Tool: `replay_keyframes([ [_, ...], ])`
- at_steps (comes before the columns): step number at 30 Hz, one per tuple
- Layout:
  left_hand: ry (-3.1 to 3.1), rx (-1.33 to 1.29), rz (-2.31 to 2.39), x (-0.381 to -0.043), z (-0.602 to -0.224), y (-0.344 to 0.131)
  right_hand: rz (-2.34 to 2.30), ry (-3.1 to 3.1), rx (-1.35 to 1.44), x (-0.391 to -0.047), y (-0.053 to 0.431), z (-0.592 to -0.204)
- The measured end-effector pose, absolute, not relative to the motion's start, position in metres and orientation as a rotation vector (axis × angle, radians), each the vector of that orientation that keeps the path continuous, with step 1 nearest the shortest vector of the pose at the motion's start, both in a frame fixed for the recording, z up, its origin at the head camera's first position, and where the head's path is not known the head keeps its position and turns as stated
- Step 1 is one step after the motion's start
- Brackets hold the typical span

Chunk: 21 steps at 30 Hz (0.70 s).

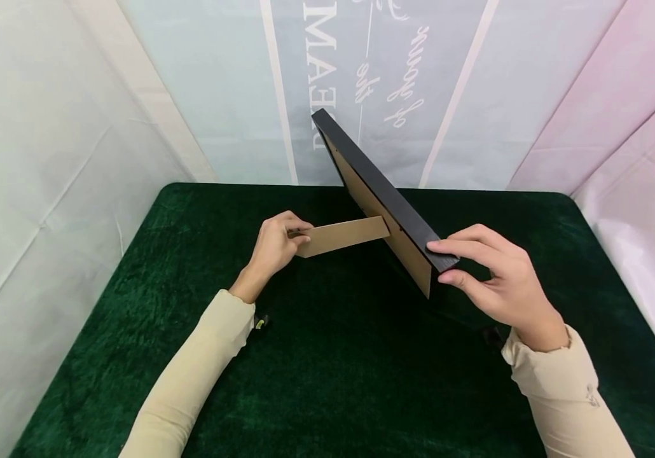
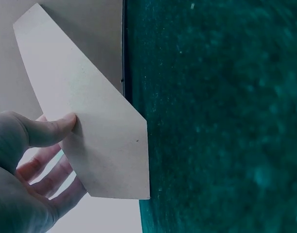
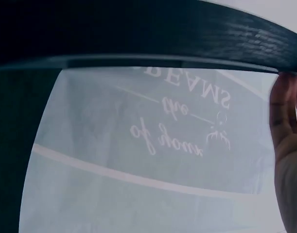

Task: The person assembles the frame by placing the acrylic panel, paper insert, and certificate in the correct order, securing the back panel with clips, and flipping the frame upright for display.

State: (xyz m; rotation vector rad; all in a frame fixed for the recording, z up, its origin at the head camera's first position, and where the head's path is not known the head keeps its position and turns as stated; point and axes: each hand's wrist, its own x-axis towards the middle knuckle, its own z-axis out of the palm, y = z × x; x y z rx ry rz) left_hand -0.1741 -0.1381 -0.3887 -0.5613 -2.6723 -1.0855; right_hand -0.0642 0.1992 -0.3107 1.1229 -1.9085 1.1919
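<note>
A black picture frame [image 1: 381,184] stands tilted on the table in the head view, its brown backing board [image 1: 413,257] turned to the left. From that back a flat easel leg [image 1: 341,235] sticks out. My left hand [image 1: 276,245] pinches the leg's outer end; in the left wrist view the thumb lies on the face of the leg [image 2: 104,155], with the other fingers behind it. At the frame's near upper corner, my right hand [image 1: 493,273] grips the black edge between thumb and fingers. The right wrist view shows the dark frame edge [image 3: 138,34] close up. The frame's front is hidden in the head view.
Dark green velvet cloth [image 1: 333,381] covers the table. Behind it hangs a pale backdrop [image 1: 230,95] with white lettering, and white fabric [image 1: 47,159] hangs at the left. A small dark object [image 1: 262,322] shows beside the left cuff.
</note>
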Motion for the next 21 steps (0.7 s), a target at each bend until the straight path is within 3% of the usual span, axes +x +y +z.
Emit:
replay_keyframes([
  [21,-2.620,-0.528,-1.128,-0.199,-0.392,-0.135,1.117,-1.924,0.996,-0.044,0.142,-0.306],
])
